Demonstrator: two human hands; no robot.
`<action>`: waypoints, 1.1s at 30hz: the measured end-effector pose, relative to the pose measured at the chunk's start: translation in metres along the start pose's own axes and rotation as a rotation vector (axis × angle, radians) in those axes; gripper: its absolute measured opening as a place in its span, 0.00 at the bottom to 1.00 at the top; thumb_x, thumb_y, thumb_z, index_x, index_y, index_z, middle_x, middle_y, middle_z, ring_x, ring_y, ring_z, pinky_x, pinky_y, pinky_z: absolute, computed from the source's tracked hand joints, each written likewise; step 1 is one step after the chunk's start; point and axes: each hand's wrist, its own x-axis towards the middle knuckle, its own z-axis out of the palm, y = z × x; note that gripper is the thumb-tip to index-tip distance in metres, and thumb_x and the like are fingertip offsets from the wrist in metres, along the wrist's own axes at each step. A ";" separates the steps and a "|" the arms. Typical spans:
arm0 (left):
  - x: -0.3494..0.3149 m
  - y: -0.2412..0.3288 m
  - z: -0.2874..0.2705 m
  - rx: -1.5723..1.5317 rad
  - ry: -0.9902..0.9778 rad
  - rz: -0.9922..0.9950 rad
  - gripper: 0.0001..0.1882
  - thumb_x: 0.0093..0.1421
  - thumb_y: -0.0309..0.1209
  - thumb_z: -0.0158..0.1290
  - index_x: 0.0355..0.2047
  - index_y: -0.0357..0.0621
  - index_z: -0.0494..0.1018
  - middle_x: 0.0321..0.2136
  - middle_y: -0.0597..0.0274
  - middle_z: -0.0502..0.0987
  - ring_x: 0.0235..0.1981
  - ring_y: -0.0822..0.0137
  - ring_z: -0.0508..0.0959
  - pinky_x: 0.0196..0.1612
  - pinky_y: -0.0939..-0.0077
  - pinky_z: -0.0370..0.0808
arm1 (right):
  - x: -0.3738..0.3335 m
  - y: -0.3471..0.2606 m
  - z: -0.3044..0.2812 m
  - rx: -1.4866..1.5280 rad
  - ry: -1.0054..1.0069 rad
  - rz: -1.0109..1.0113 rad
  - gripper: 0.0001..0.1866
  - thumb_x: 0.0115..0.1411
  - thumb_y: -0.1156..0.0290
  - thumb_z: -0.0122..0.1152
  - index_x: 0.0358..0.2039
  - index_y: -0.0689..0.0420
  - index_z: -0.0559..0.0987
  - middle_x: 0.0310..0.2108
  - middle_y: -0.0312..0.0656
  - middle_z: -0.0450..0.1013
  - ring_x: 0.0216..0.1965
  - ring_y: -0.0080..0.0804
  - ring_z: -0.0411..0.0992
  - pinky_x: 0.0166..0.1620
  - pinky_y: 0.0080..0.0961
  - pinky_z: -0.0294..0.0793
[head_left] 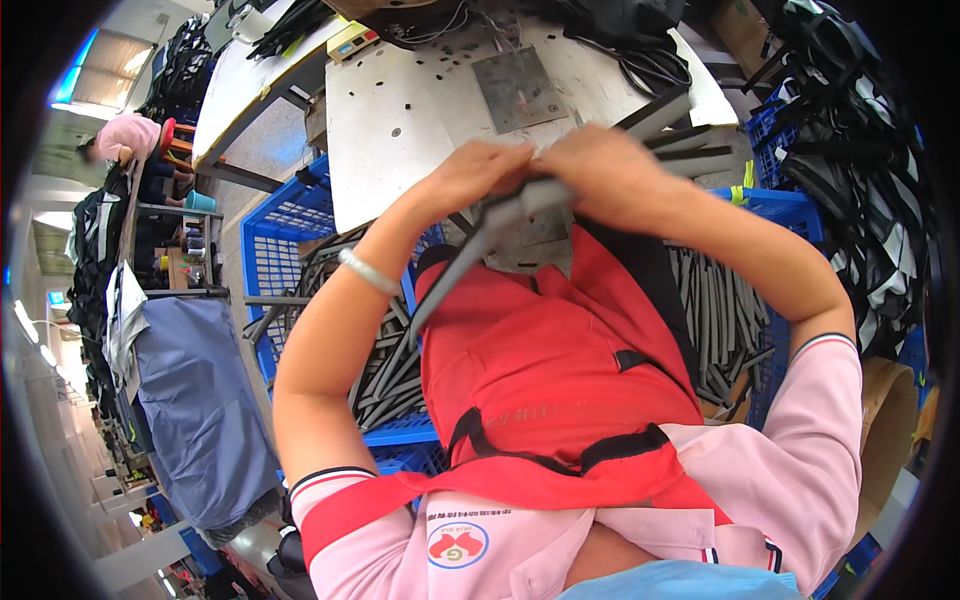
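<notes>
Above the table's near edge, my left hand (485, 170) and my right hand (605, 172) come together, both closed and a little smeared by motion. A long grey strip (462, 262) with dark edges slants from under my fingers down to the lower left, across my red apron (560, 355). Out past my right hand, several more grey strips (695, 155) fan to the right, gripped in that hand. My left fingers are curled at the upper end of the strip; their tips are partly hidden. Whether the strips are joined there, I cannot tell.
The white table (380, 150) carries a metal plate (515, 88), small dark bits and black cables. A blue crate (270, 250) of grey strips stands at left, another blue crate (795, 210) at right. Black material is piled far right. A person in pink (130, 135) sits far left.
</notes>
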 end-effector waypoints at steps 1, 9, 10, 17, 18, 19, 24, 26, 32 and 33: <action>-0.009 -0.003 -0.002 -0.003 -0.003 0.000 0.15 0.64 0.38 0.53 0.37 0.35 0.76 0.25 0.64 0.77 0.26 0.75 0.76 0.30 0.83 0.73 | -0.009 0.016 -0.016 -0.075 0.013 0.117 0.15 0.45 0.73 0.64 0.36 0.58 0.73 0.30 0.48 0.74 0.37 0.51 0.73 0.42 0.43 0.72; -0.020 0.044 -0.016 0.126 0.255 0.203 0.15 0.62 0.36 0.53 0.37 0.34 0.78 0.20 0.63 0.77 0.21 0.78 0.73 0.26 0.83 0.70 | -0.021 0.063 -0.062 0.015 0.093 0.335 0.26 0.50 0.64 0.66 0.48 0.61 0.71 0.37 0.53 0.73 0.44 0.52 0.71 0.47 0.40 0.70; -0.016 0.048 -0.016 0.239 0.334 0.302 0.15 0.62 0.35 0.53 0.37 0.34 0.78 0.20 0.63 0.77 0.21 0.78 0.72 0.25 0.84 0.69 | -0.021 0.066 -0.067 -0.033 0.122 0.317 0.27 0.50 0.64 0.66 0.48 0.62 0.70 0.38 0.54 0.74 0.44 0.52 0.71 0.47 0.40 0.70; 0.011 0.063 -0.031 0.111 0.360 0.221 0.17 0.59 0.36 0.56 0.38 0.31 0.78 0.20 0.62 0.78 0.16 0.79 0.70 0.21 0.85 0.67 | -0.008 0.089 -0.073 0.028 0.159 0.387 0.32 0.50 0.64 0.67 0.54 0.64 0.68 0.39 0.56 0.75 0.42 0.49 0.74 0.45 0.35 0.73; 0.014 0.064 -0.032 0.121 0.353 0.213 0.17 0.59 0.36 0.56 0.38 0.31 0.78 0.20 0.61 0.78 0.17 0.79 0.70 0.21 0.84 0.67 | -0.007 0.093 -0.073 0.029 0.161 0.390 0.32 0.50 0.64 0.67 0.54 0.64 0.68 0.39 0.56 0.75 0.42 0.49 0.74 0.45 0.35 0.73; 0.015 0.063 -0.033 0.124 0.352 0.211 0.17 0.59 0.36 0.56 0.38 0.31 0.78 0.20 0.61 0.78 0.17 0.79 0.70 0.21 0.84 0.67 | -0.005 0.095 -0.072 0.016 0.153 0.388 0.33 0.50 0.64 0.67 0.54 0.64 0.68 0.40 0.56 0.75 0.42 0.49 0.74 0.45 0.35 0.73; 0.025 0.062 -0.040 0.085 0.355 0.256 0.14 0.59 0.34 0.56 0.37 0.33 0.79 0.20 0.61 0.79 0.16 0.79 0.70 0.21 0.83 0.66 | -0.001 0.105 -0.073 0.084 0.130 0.409 0.35 0.50 0.63 0.67 0.57 0.64 0.67 0.41 0.56 0.75 0.43 0.49 0.74 0.48 0.34 0.72; 0.032 0.062 -0.046 0.058 0.345 0.259 0.14 0.59 0.33 0.56 0.37 0.33 0.79 0.20 0.60 0.79 0.16 0.78 0.70 0.21 0.83 0.66 | 0.002 0.111 -0.070 0.020 0.228 0.362 0.33 0.50 0.65 0.68 0.53 0.67 0.68 0.39 0.57 0.74 0.40 0.47 0.74 0.46 0.32 0.71; 0.044 0.053 -0.061 0.013 0.424 0.263 0.13 0.59 0.32 0.54 0.37 0.34 0.79 0.22 0.59 0.79 0.17 0.76 0.71 0.22 0.83 0.68 | 0.018 0.113 -0.073 0.079 0.171 0.436 0.33 0.50 0.68 0.67 0.54 0.66 0.67 0.41 0.55 0.73 0.43 0.49 0.73 0.48 0.33 0.71; 0.042 0.050 -0.064 0.010 0.472 0.297 0.12 0.59 0.31 0.54 0.37 0.34 0.80 0.22 0.59 0.80 0.18 0.76 0.72 0.23 0.83 0.68 | 0.012 0.113 -0.078 0.043 0.209 0.526 0.35 0.50 0.64 0.67 0.57 0.61 0.63 0.41 0.53 0.75 0.43 0.47 0.74 0.47 0.37 0.71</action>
